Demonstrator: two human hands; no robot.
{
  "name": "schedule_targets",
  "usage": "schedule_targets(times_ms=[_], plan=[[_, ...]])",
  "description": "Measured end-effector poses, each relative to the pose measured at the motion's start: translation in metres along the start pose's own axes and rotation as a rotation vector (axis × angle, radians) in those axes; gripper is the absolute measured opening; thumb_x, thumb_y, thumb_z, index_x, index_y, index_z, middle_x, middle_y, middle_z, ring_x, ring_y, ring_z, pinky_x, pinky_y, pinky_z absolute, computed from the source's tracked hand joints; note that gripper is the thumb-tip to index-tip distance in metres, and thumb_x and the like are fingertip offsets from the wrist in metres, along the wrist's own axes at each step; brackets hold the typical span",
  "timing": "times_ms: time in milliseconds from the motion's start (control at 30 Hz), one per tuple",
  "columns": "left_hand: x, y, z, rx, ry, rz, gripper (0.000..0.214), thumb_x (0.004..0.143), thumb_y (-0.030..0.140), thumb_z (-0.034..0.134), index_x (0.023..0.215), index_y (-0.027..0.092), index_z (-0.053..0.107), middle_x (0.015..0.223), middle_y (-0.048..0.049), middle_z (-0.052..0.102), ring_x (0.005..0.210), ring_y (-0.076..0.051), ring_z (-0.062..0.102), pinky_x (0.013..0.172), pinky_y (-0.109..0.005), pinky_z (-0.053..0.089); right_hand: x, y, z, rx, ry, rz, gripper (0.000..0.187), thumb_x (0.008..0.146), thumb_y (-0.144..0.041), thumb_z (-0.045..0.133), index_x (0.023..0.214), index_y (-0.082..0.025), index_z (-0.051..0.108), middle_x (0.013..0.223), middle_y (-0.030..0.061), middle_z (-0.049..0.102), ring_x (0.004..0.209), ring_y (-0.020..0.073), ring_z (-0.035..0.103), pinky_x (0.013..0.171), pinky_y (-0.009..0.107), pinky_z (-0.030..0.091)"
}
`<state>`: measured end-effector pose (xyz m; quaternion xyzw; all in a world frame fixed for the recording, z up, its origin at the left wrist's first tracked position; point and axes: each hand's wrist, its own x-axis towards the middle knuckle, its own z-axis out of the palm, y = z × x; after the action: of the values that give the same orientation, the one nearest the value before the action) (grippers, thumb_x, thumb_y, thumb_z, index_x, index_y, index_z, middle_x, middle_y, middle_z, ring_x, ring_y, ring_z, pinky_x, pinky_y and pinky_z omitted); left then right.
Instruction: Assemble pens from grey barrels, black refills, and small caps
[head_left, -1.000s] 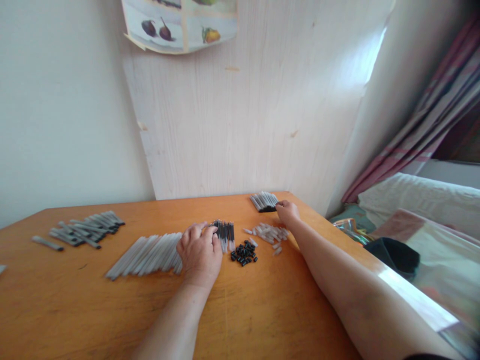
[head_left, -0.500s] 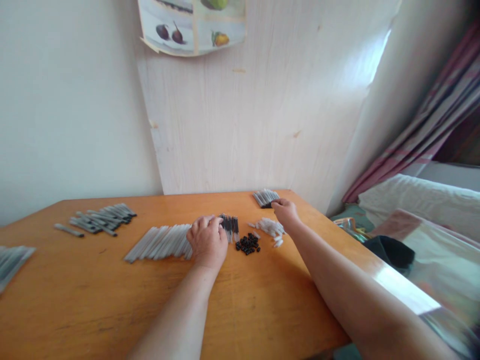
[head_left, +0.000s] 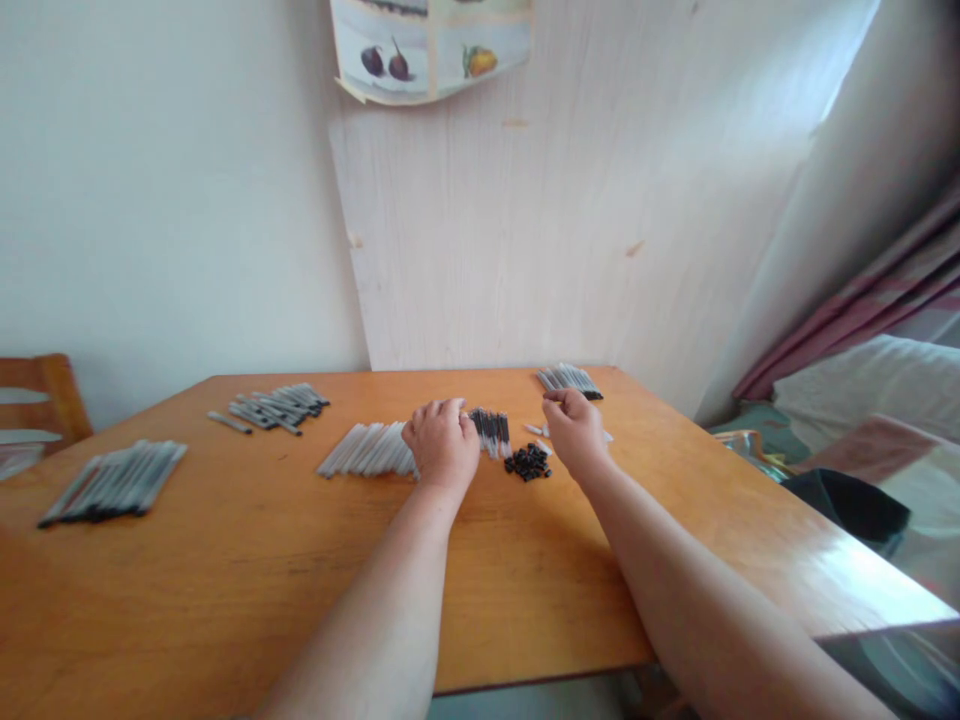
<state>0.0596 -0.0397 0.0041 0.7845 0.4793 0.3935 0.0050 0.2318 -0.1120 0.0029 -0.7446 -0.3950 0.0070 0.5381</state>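
Note:
My left hand is palm-down at the right end of a row of clear pen barrels. Its fingers are curled under and what they hold, if anything, is hidden. Right beside it lie dark pen refills in a row. My right hand is closed in a pinch above small white pieces, mostly covering them; anything between its fingertips is too small to make out. A pile of small black caps lies between my hands, nearer the table's front.
Black-ended pens lie in a bundle at the back right, a loose pile at the back left and a neat row at the far left. Beyond the wooden table's right edge stands a dark container.
My right hand has drawn back from the pen bundle at the back right to the white pieces. My left hand stays by the barrels. The view has turned left.

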Motion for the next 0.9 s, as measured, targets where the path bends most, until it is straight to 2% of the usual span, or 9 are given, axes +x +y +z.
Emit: schedule_targets(times_ms=[100,233,433,633,900], plan=[[0.008,-0.007,-0.007,0.007,0.015,-0.072,0.032,0.087,0.026,0.043,0.112,0.024,0.063,0.113,-0.0092,0.064,0.108,-0.027,0.051,0.089,-0.042,0.035,-0.009,0.003,0.006,-0.238,-0.062,-0.071,0.031,0.081,-0.033,0.047,0.102,-0.021,0.066,0.067,0.0023,0.062,0.066,0.0167,0.055,0.057,0.024,0.032],[0.018,-0.02,-0.015,0.032,0.001,-0.184,0.031,0.087,0.027,0.042,0.11,0.025,0.064,0.112,-0.0092,0.065,0.106,-0.027,0.054,0.085,-0.042,0.038,-0.016,0.003,0.01,-0.37,-0.169,-0.133,0.028,0.084,-0.032,0.047,0.102,-0.026,0.067,0.077,0.0027,0.068,0.073,0.018,0.059,0.06,0.024,0.033],[0.027,-0.037,-0.019,0.11,-0.202,-0.255,0.026,0.083,0.033,0.047,0.099,0.029,0.067,0.106,-0.0078,0.069,0.101,-0.03,0.059,0.082,-0.046,0.04,-0.017,0.001,0.009,-0.415,-0.189,-0.19,0.029,0.085,-0.033,0.046,0.106,-0.026,0.066,0.083,0.0037,0.07,0.077,0.0193,0.061,0.06,0.025,0.032],[0.024,-0.035,-0.027,0.275,-0.45,-0.227,0.031,0.082,0.042,0.045,0.086,0.025,0.071,0.091,-0.0131,0.072,0.095,-0.032,0.063,0.079,-0.045,0.042,-0.017,0.0,0.008,-0.412,-0.209,-0.204,0.029,0.086,-0.033,0.046,0.105,-0.026,0.066,0.085,0.004,0.071,0.079,0.0196,0.062,0.063,0.026,0.033],[0.02,-0.033,-0.021,0.373,-0.488,-0.241,0.027,0.078,0.032,0.048,0.087,0.022,0.072,0.099,-0.0152,0.072,0.1,-0.033,0.063,0.083,-0.046,0.042,-0.016,0.004,0.011,-0.392,-0.207,-0.257,0.027,0.086,-0.032,0.046,0.104,-0.026,0.066,0.085,0.0033,0.072,0.081,0.0192,0.063,0.065,0.025,0.035]])
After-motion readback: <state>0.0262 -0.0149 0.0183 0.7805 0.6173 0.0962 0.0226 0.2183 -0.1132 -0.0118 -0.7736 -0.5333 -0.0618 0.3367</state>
